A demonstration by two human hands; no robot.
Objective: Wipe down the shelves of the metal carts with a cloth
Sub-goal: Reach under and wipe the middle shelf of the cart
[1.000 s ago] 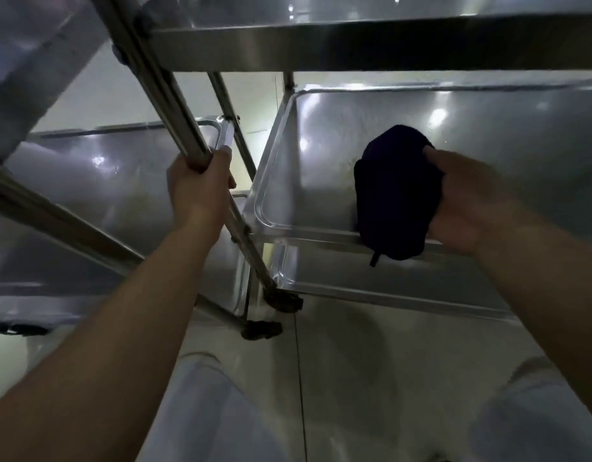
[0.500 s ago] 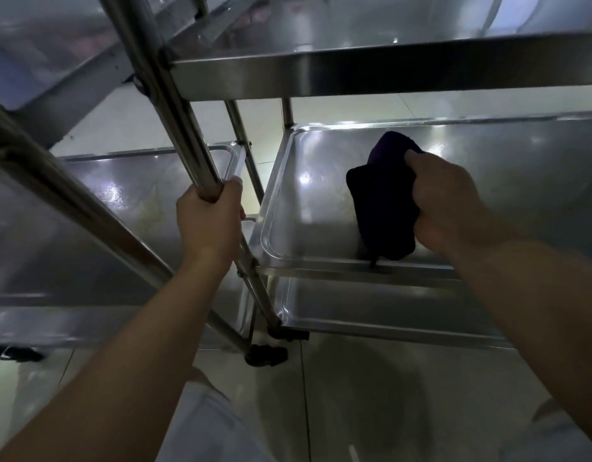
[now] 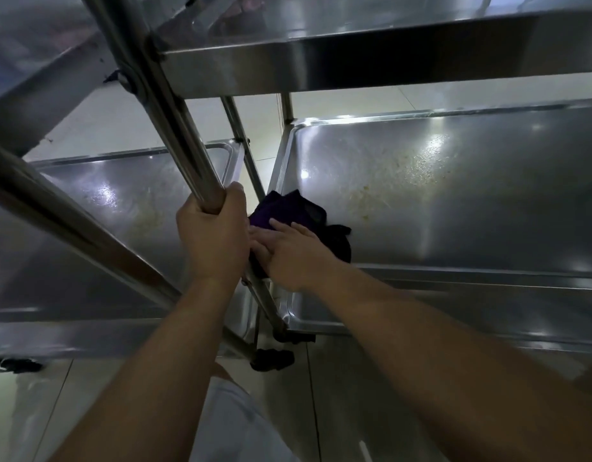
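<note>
While the left hand (image 3: 213,241) stayed wrapped around the slanting metal post (image 3: 174,128) at the centre of the frame, the right hand (image 3: 293,253) had travelled leftward across the middle shelf (image 3: 454,201) — from mid-shelf half a second before to that shelf's near left corner, just beside the left hand. The right hand's fingers lay fairly straight, pressing down on the dark purple cloth (image 3: 298,211) rather than bunching it as they had earlier. The cloth sat crumpled in that corner, spreading past the fingertips toward the upper right, with part of it hidden behind the left hand. Yellowish specks and smears showed on the shelf surface to the right of the cloth, in the centre right of the frame. The view had also dropped closer — the upper shelf (image 3: 388,61) filled the top of the frame, and the neighbouring cart's shelf (image 3: 104,201) spread across the left. A black caster (image 3: 271,358) stood on the tiled floor (image 3: 338,411) below the hands.
</note>
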